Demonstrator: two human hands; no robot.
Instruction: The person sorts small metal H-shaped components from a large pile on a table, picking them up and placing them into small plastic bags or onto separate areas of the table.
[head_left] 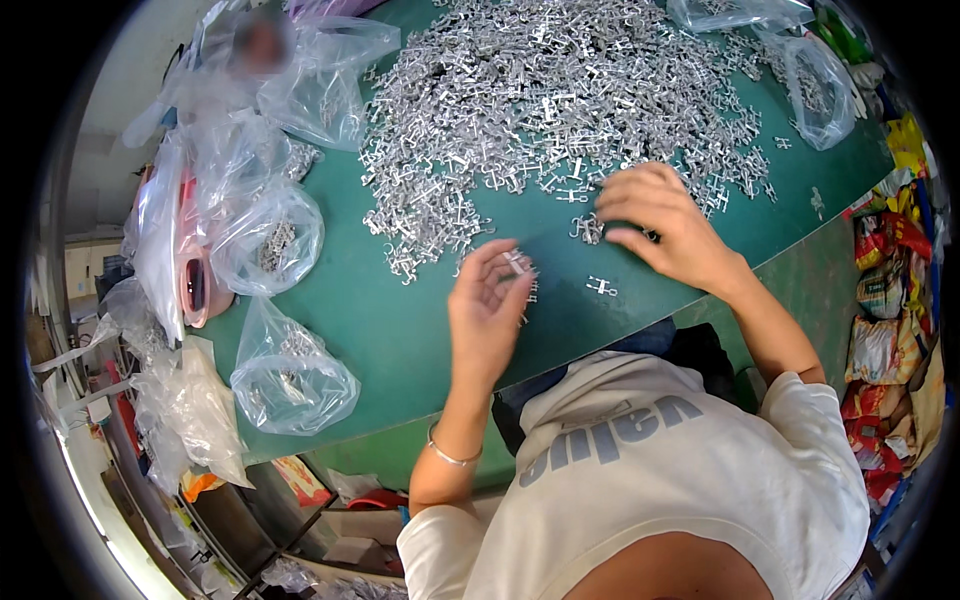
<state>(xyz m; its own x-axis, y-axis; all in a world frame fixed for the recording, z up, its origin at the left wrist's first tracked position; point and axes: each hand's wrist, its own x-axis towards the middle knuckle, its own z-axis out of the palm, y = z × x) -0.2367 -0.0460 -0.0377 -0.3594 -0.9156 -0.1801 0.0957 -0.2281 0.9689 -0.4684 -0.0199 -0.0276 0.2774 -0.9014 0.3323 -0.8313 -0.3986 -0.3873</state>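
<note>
Nearest the camera is the person's pale grey shirt (pixel 660 470), filling the picture from 5 to 6 o'clock, with both forearms reaching up from it onto the green counter (pixel 370 320). At the centre, the left hand (pixel 487 305) is turned palm-up and half open, fingers loosely curled, with a few small silvery metal pieces (pixel 520 265) lying at its fingertips. A thin silver bracelet (pixel 450 457) circles that wrist. Toward 2 o'clock from it, the right hand (pixel 660 225) lies palm-down on the counter, fingers bent and spread over the near edge of the big heap of metal parts (pixel 560 90); whether it grips anything I cannot tell. That heap covers the counter from 11 to 1 o'clock. One loose part (pixel 601 286) lies between the two hands. Clear plastic bags (pixel 290 375), some holding more parts, sit along 8 to 11 o'clock, and two more bags (pixel 815 85) lie at 1 o'clock.
</note>
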